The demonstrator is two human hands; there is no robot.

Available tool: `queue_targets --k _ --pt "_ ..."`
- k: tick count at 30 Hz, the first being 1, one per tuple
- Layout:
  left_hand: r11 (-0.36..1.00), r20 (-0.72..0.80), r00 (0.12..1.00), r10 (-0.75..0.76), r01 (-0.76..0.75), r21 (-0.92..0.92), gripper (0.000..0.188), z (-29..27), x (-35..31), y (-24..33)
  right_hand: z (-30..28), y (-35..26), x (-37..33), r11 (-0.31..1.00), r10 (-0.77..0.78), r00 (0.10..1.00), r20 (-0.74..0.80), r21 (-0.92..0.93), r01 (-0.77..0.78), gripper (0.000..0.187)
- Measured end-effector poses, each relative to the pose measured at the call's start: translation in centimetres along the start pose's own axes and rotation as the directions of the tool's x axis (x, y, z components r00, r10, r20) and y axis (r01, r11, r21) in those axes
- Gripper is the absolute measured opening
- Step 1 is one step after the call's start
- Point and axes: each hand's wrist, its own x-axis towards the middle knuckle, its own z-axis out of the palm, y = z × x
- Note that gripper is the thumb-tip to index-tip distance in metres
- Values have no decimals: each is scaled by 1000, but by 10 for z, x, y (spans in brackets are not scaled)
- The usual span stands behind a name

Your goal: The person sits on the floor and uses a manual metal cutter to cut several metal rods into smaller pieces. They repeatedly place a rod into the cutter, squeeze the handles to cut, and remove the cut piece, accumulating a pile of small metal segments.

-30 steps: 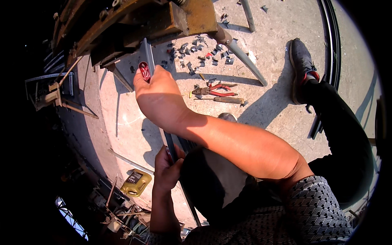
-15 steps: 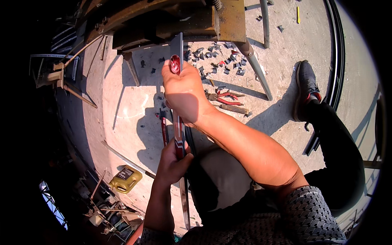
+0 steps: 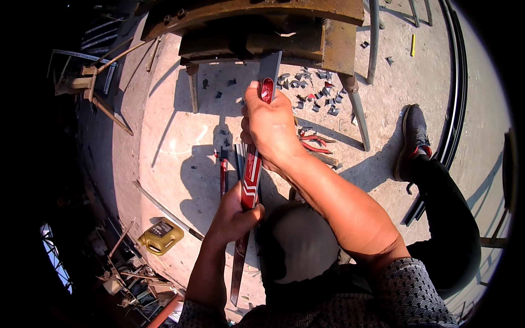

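A long narrow strip (image 3: pixel 251 174), red and dark with white stripes, runs lengthwise in front of me. My right hand (image 3: pixel 269 123) is closed round its upper part. From the top of that fist show a glossy red rounded end and a flat dark grey piece (image 3: pixel 269 65), whose tip reaches the front of the rusty metal bench (image 3: pixel 339 52). Lower down, my left hand (image 3: pixel 236 216) grips the same strip, thumb across it. The strip's dark lower end hangs below that hand. Whether the grey piece and the strip are one part is hidden by my right fist.
Dark curved scraps (image 3: pixel 316 108) litter the floor under the bench. Red-handled pliers (image 3: pixel 317 147) lie beyond my right wrist. Another red piece (image 3: pixel 223 174) is left of the strip. A gold jug (image 3: pixel 162 236) stands at left; long black strips (image 3: pixel 455 109) lie at right.
The view has shifted, so the bench and floor things appear further right and lower. The strip has turned a little, showing more of its red striped face. Both hands keep their grip.
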Motion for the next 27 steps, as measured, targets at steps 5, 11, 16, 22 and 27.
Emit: queue_targets --k 5,11,16,22,27 --pt "1000 -58 998 14 -13 25 23 9 1 2 0 -4 -2 999 48 999 16 20 -48 33" --pt "997 -34 999 -13 10 -71 20 12 0 10 2 -12 -4 996 78 997 13 34 -79 33" --pt "993 -98 992 -74 82 87 30 4 -8 -9 6 -16 -9 992 116 993 5 57 -117 34" --pt "939 -153 987 -45 94 330 36 -3 -47 -39 6 -10 -5 993 100 995 7 59 -100 35" --pt "932 -208 976 -58 128 339 40 -4 -56 -45 7 -6 -4 997 62 998 -14 47 -61 35"
